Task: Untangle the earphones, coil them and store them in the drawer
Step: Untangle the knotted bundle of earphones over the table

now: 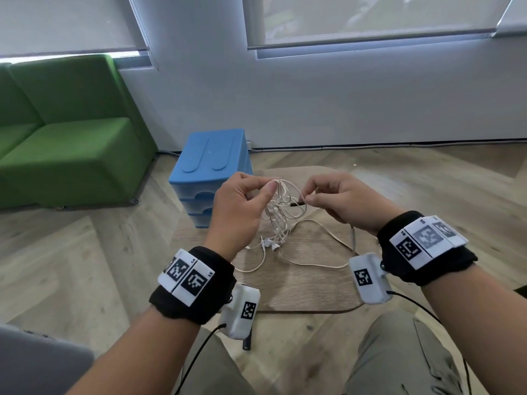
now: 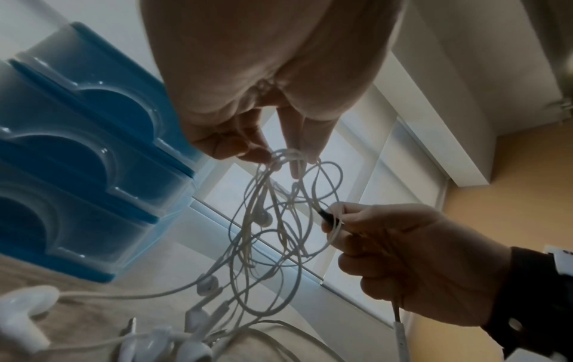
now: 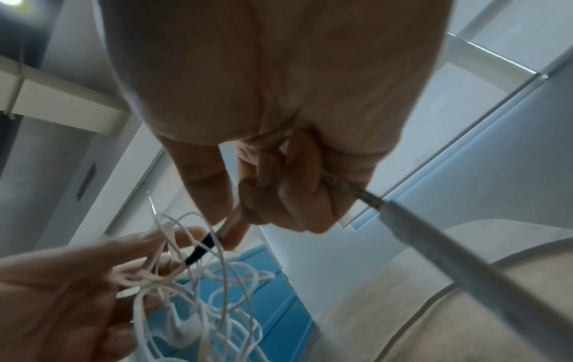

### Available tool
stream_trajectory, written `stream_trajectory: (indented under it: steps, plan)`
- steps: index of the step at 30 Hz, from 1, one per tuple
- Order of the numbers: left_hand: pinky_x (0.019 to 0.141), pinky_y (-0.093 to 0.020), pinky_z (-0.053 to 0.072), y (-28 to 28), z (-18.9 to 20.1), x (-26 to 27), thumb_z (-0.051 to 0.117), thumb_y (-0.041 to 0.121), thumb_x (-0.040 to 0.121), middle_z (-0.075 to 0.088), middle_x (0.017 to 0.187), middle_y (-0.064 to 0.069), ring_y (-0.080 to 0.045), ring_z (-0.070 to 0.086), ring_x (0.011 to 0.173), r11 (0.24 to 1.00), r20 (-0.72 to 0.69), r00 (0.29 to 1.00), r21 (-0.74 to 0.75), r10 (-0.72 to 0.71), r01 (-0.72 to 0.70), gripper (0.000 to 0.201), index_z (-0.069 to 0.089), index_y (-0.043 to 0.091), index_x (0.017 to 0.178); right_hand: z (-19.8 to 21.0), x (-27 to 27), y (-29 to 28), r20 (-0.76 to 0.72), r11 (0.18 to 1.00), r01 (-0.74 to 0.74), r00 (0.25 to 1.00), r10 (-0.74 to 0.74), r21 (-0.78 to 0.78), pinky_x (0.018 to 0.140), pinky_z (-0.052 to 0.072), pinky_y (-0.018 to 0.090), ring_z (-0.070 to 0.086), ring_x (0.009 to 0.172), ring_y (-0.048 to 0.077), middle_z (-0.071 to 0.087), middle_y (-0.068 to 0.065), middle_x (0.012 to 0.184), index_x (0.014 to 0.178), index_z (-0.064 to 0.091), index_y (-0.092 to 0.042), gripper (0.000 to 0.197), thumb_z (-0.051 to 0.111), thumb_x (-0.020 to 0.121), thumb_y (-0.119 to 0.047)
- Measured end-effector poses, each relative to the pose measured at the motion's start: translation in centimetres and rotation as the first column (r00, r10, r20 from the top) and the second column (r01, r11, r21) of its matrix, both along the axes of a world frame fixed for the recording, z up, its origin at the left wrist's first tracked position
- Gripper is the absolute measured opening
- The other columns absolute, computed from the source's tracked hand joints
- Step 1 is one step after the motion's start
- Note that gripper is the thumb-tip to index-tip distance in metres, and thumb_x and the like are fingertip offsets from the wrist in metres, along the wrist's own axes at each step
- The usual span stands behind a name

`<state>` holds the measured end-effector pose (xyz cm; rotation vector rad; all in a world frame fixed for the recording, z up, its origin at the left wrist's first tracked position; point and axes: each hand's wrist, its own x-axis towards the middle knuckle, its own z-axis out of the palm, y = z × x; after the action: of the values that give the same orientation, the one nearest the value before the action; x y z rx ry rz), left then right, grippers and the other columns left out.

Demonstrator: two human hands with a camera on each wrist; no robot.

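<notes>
1. We see the tangled white earphone cables (image 1: pixel 281 208) held up between both hands above a small wooden table (image 1: pixel 310 283). The knotted bundle hangs roughly top to bottom, its upper loops by the fingers and its lower end on the tabletop.
2. Several white earbuds (image 1: pixel 271 244) lie at the bottom of the tangle on the table, and loose strands trail from there across the wood towards us and to the right.
3. A black plug tip (image 1: pixel 298 203) sticks out of the bundle; its long axis lies nearly level, pointing left towards the other hand.
4. Our left hand (image 1: pixel 242 206) pinches the top loops of the tangle between thumb and fingertips (image 2: pixel 263 154), the remaining fingers loosely spread.
5. Our right hand (image 1: pixel 346 199) is curled around one cable, thumb and forefinger gripping it just behind the black plug tip; the same cable runs out below the fist, carrying an inline remote (image 2: pixel 400 335).
6. The two hands are near one another but apart, joined only by the wires.
7. A blue plastic drawer unit (image 1: pixel 211 172) with three stacked translucent-fronted drawers stands at the far left part of the table, just behind our left hand; all its drawers look pushed in.
8. Further off sit a green upholstered sofa (image 1: pixel 65 132), wood-look flooring, a white wall and windows with lowered roller blinds (image 1: pixel 370 15).
</notes>
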<state>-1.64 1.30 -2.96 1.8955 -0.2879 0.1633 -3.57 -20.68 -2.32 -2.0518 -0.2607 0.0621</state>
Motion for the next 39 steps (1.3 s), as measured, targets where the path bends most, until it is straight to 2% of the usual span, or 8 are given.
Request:
stream_trajectory:
  steps: [4,8,12,17,21,27,30,39]
  plan:
    - [0.084,-0.041,0.058,-0.2,0.1,0.3,0.069,0.03,0.099,0.076,0.092,0.001,-0.021,0.069,0.087,0.999,0.007,1.0,-0.048,0.003,-0.003,0.013,0.079,0.024,0.095,0.4,-0.7,0.6,-0.004,0.989,-0.07,0.997,0.072,0.133,0.048,0.034,0.008,0.042,0.043,0.0,0.05,-0.014,0.055,0.102,0.071,0.001,0.016,0.069,0.096,-0.014]
    - [0.088,-0.038,0.058,-0.4,0.5,0.0,0.065,0.023,0.102,0.076,0.086,0.001,-0.02,0.07,0.089,0.997,0.009,0.999,-0.058,-0.053,0.053,0.017,0.077,0.021,0.09,-0.2,-0.4,1.9,0.101,0.993,-0.056,0.994,0.046,0.102,0.062,0.04,0.017,0.048,0.058,0.002,0.058,-0.014,0.062,0.088,0.076,-0.011,0.012,0.076,0.091,-0.023]
    - [0.079,-0.03,0.059,0.1,0.6,0.2,0.066,0.017,0.101,0.077,0.089,-0.007,-0.017,0.069,0.08,0.984,-0.057,0.992,-0.148,-0.113,0.104,0.013,0.079,0.015,0.1,-0.2,-0.2,2.0,0.128,0.989,0.037,0.99,-0.055,0.142,0.05,0.033,0.008,0.043,0.044,0.0,0.05,-0.019,0.047,0.083,0.073,-0.003,0.02,0.067,0.098,-0.014]
    - [0.078,-0.02,0.053,1.1,0.5,0.2,0.067,0.008,0.099,0.078,0.101,-0.01,-0.014,0.07,0.089,0.959,-0.12,0.974,-0.235,-0.192,0.16,0.02,0.077,0.016,0.114,-0.7,-0.3,1.7,-0.055,0.933,0.075,0.997,-0.059,0.353,0.04,0.022,0.018,0.024,0.044,0.009,0.033,-0.002,0.05,0.078,0.068,-0.005,0.026,0.06,0.101,-0.015]
    - [0.078,-0.021,0.049,1.5,0.4,0.4,0.062,0.002,0.099,0.076,0.096,0.006,-0.006,0.069,0.097,0.931,-0.168,0.941,-0.274,-0.292,0.24,0.032,0.073,0.02,0.123,-0.9,-0.1,1.3,-0.179,0.829,0.113,0.984,-0.016,0.548,0.039,0.015,0.02,0.015,0.053,0.014,0.028,0.001,0.063,0.079,0.064,-0.003,0.026,0.057,0.101,-0.015]
    - [0.079,-0.034,0.055,1.2,-0.2,0.5,0.057,-0.007,0.096,0.075,0.105,-0.013,-0.025,0.074,0.095,0.944,-0.219,0.934,-0.239,-0.282,0.229,0.04,0.073,0.02,0.121,-0.9,0.1,0.8,-0.238,0.686,0.178,0.971,-0.007,0.706,0.043,0.013,0.021,0.024,0.048,0.006,0.061,0.004,0.076,0.078,0.065,-0.01,0.023,0.057,0.099,-0.013]
    - [0.072,-0.032,0.055,1.0,-0.5,0.5,0.058,-0.007,0.097,0.074,0.1,-0.008,-0.029,0.076,0.09,0.944,-0.257,0.926,-0.253,-0.278,0.213,0.034,0.073,0.018,0.115,-1.0,0.2,0.7,-0.267,0.626,0.229,0.963,-0.035,0.745,0.045,0.012,0.022,0.025,0.051,0.007,0.065,0.003,0.079,0.076,0.063,-0.012,0.024,0.057,0.099,-0.012]
    - [0.067,-0.026,0.05,0.4,-0.4,0.4,0.076,0.007,0.093,0.075,0.085,-0.008,-0.017,0.068,0.077,0.944,-0.188,0.934,-0.197,-0.303,0.266,0.009,0.076,0.008,0.101,-1.1,0.2,0.7,-0.283,0.582,0.253,0.958,-0.04,0.773,0.044,0.013,0.021,0.025,0.05,0.007,0.064,0.002,0.077,0.075,0.063,-0.01,0.027,0.053,0.1,-0.01]
